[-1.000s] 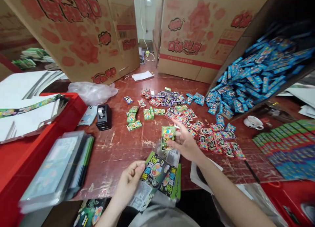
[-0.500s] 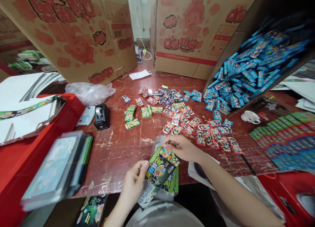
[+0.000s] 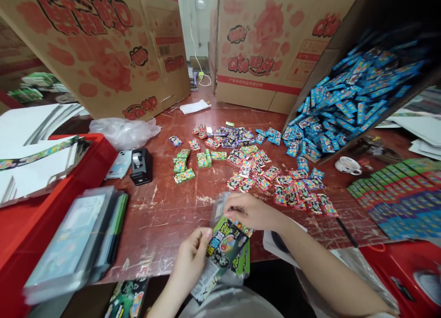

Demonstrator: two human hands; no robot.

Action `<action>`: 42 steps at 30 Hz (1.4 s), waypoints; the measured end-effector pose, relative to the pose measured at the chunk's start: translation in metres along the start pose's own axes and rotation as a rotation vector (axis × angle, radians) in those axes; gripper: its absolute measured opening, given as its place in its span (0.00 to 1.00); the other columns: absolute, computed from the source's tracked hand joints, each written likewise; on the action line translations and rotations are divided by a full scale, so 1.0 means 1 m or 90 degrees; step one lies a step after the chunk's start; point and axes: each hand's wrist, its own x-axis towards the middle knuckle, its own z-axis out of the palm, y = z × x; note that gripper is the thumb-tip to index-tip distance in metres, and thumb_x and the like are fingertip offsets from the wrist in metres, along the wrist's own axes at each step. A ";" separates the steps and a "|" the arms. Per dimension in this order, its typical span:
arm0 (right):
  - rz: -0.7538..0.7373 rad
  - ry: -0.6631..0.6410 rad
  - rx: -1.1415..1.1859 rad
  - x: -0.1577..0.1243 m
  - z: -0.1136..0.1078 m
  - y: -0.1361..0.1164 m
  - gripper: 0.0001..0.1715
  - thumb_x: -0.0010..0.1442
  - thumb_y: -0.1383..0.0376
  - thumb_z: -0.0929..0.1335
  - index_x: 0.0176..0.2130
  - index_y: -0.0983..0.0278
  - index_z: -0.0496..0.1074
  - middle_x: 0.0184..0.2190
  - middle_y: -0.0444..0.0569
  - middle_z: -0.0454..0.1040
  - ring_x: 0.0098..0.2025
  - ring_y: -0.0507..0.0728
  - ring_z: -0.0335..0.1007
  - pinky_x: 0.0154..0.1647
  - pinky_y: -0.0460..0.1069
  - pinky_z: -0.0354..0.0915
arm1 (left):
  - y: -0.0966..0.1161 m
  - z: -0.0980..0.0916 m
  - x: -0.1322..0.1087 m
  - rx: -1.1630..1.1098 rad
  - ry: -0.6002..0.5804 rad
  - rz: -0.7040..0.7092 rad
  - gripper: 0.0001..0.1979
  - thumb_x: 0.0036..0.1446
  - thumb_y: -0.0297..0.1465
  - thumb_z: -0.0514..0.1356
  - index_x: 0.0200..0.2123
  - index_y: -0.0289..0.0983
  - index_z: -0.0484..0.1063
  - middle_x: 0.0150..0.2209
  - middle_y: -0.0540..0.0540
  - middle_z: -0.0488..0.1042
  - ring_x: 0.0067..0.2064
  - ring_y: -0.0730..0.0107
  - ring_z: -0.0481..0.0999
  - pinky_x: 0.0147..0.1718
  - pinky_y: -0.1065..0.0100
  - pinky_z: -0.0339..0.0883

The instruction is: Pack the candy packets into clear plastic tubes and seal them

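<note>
A green and black printed card (image 3: 225,245) is held tilted at the table's front edge. My left hand (image 3: 191,258) is closed on its left side, thumb on top. At the card's upper end, my right hand (image 3: 250,211) has its fingers curled over the bent top part, covering much of it. A grey printed part (image 3: 206,281) sticks out below, toward my lap. Beneath the card lie more green printed cards (image 3: 245,258) and a clear plastic bag (image 3: 217,211), partly hidden by my hands.
Small red candy packets (image 3: 253,166), green packets (image 3: 184,175) and purple packets (image 3: 236,136) lie beyond my hands. Blue packets (image 3: 347,97) spill from a tipped carton at right. A tape dispenser (image 3: 141,166), plastic sleeves (image 3: 69,244) and a red bin (image 3: 103,157) stand left.
My right hand has moved slightly down and left, and the card's top part is now bent over and more covered by its fingers. The left hand keeps its hold.
</note>
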 end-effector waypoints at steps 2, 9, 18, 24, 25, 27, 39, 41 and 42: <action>0.044 0.056 0.054 0.000 0.008 0.005 0.04 0.55 0.68 0.69 0.34 0.62 0.71 0.30 0.43 0.68 0.33 0.52 0.65 0.36 0.47 0.62 | -0.001 -0.002 0.000 -0.015 0.018 -0.001 0.19 0.57 0.45 0.54 0.31 0.36 0.73 0.27 0.48 0.75 0.32 0.65 0.72 0.31 0.71 0.64; 0.062 0.185 0.018 -0.007 0.050 0.018 0.13 0.45 0.56 0.76 0.26 0.61 0.72 0.48 0.48 0.66 0.50 0.62 0.63 0.53 0.56 0.58 | -0.006 -0.012 0.008 -0.109 0.045 -0.031 0.21 0.54 0.48 0.56 0.35 0.36 0.73 0.32 0.46 0.78 0.33 0.62 0.75 0.35 0.67 0.68; 0.140 0.193 -0.193 0.031 0.011 0.042 0.11 0.56 0.57 0.70 0.38 0.58 0.75 0.46 0.49 0.73 0.50 0.60 0.65 0.54 0.56 0.57 | -0.006 -0.014 0.006 -0.183 0.014 -0.098 0.24 0.46 0.51 0.62 0.36 0.36 0.74 0.33 0.44 0.80 0.34 0.59 0.78 0.35 0.64 0.72; 0.308 0.308 -0.337 0.053 -0.058 0.101 0.35 0.44 0.66 0.75 0.51 0.66 0.66 0.52 0.63 0.65 0.58 0.75 0.51 0.55 0.70 0.43 | -0.019 -0.035 0.005 -0.152 0.113 -0.115 0.24 0.48 0.51 0.60 0.38 0.37 0.74 0.34 0.46 0.81 0.36 0.60 0.78 0.34 0.66 0.72; 0.318 0.305 -0.345 0.052 -0.063 0.107 0.42 0.40 0.68 0.76 0.54 0.65 0.63 0.54 0.64 0.63 0.59 0.75 0.49 0.55 0.70 0.43 | -0.020 -0.038 0.006 -0.157 0.144 -0.114 0.25 0.48 0.52 0.59 0.38 0.37 0.73 0.35 0.46 0.81 0.36 0.59 0.78 0.34 0.66 0.72; 0.330 0.289 -0.346 0.048 -0.066 0.117 0.51 0.33 0.72 0.77 0.56 0.65 0.61 0.54 0.64 0.62 0.59 0.76 0.49 0.56 0.70 0.43 | -0.019 -0.041 0.009 -0.160 0.205 -0.113 0.27 0.46 0.54 0.59 0.37 0.38 0.74 0.37 0.46 0.80 0.38 0.59 0.78 0.35 0.66 0.72; 0.068 0.356 0.397 -0.001 0.004 0.074 0.46 0.43 0.62 0.75 0.55 0.52 0.51 0.50 0.49 0.64 0.45 0.58 0.69 0.41 0.52 0.69 | -0.007 -0.021 0.030 -0.081 0.063 -0.022 0.22 0.56 0.47 0.54 0.39 0.35 0.75 0.37 0.44 0.79 0.39 0.60 0.76 0.40 0.65 0.67; 0.098 0.340 0.498 -0.003 0.013 0.062 0.42 0.42 0.65 0.76 0.51 0.52 0.56 0.43 0.45 0.69 0.40 0.55 0.71 0.39 0.51 0.69 | 0.000 -0.016 0.030 -0.089 0.026 -0.010 0.20 0.58 0.45 0.53 0.39 0.36 0.74 0.37 0.45 0.79 0.38 0.61 0.76 0.38 0.67 0.67; 0.114 0.345 0.524 -0.002 0.015 0.059 0.38 0.42 0.66 0.77 0.48 0.53 0.59 0.41 0.44 0.70 0.39 0.55 0.71 0.40 0.50 0.68 | 0.003 -0.014 0.029 -0.093 0.014 -0.006 0.20 0.58 0.45 0.53 0.39 0.36 0.74 0.36 0.45 0.79 0.38 0.61 0.75 0.38 0.67 0.67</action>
